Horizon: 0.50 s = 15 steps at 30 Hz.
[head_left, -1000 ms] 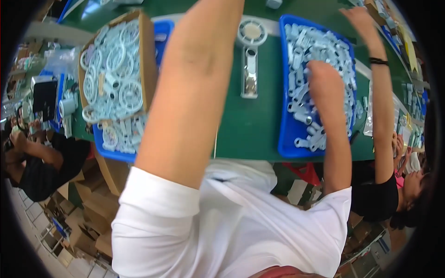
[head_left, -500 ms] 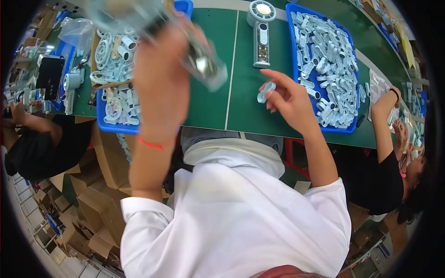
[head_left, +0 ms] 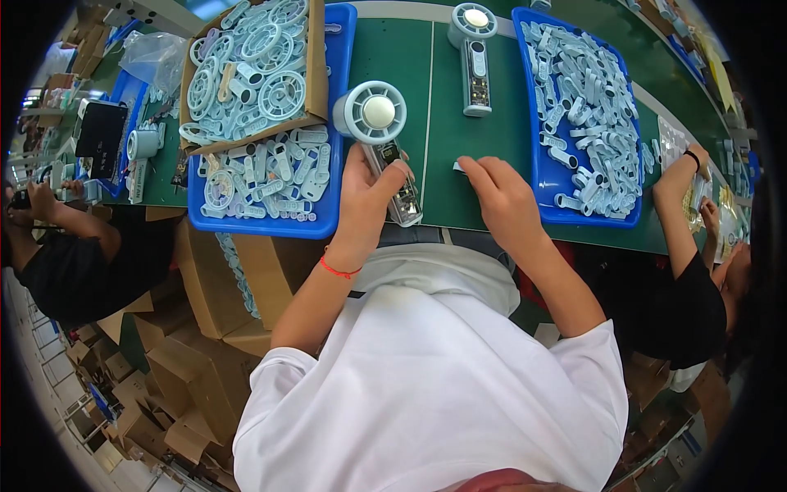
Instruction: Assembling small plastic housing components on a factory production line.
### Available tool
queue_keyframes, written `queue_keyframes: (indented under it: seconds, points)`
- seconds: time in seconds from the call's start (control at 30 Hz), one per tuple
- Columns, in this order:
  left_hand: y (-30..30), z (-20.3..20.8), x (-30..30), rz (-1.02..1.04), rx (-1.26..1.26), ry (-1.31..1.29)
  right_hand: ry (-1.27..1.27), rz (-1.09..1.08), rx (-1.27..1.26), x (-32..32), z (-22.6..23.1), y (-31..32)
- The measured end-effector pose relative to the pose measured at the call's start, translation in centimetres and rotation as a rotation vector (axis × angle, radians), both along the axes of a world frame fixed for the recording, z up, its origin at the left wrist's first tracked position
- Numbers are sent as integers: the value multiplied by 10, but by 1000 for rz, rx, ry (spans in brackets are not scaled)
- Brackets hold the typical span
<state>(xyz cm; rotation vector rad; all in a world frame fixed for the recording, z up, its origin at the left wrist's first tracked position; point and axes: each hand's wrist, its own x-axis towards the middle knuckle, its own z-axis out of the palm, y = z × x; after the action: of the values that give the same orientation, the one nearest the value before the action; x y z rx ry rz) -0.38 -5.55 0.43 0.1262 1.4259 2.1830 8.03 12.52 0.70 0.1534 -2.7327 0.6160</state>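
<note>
My left hand [head_left: 361,201] is wrapped round the handle of a pale blue handheld fan [head_left: 373,115]. Its round head with a cream centre points away from me, and the uncovered handle shows a circuit board and wiring. To its right, my right hand [head_left: 507,201] pinches a small pale plastic piece [head_left: 458,167], mostly hidden by the fingers, just above the table. A second handheld fan [head_left: 475,78], also with its inside showing, lies farther back on the green table [head_left: 459,193].
At the right is a blue tray [head_left: 586,220] heaped with pale blue handle covers. Another blue tray [head_left: 262,229] at the left holds plastic parts, with a cardboard box [head_left: 316,70] of ring-shaped grilles on top. Co-workers' arms [head_left: 676,197] reach in at both sides.
My left hand has come down and right from above the left tray, bringing the fan before me. My right hand has turned palm-down, still pinching the small piece.
</note>
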Motion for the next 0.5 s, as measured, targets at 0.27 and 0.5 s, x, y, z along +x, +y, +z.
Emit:
queue_keyframes:
  seconds: [0.27,0.5]
  points:
    - [2,-1,3,-110,77,-40,-228,-57,437,-15,18,2]
    - [13,-4,7,-230,56,71,-434,-129,-1014,-10,59,2]
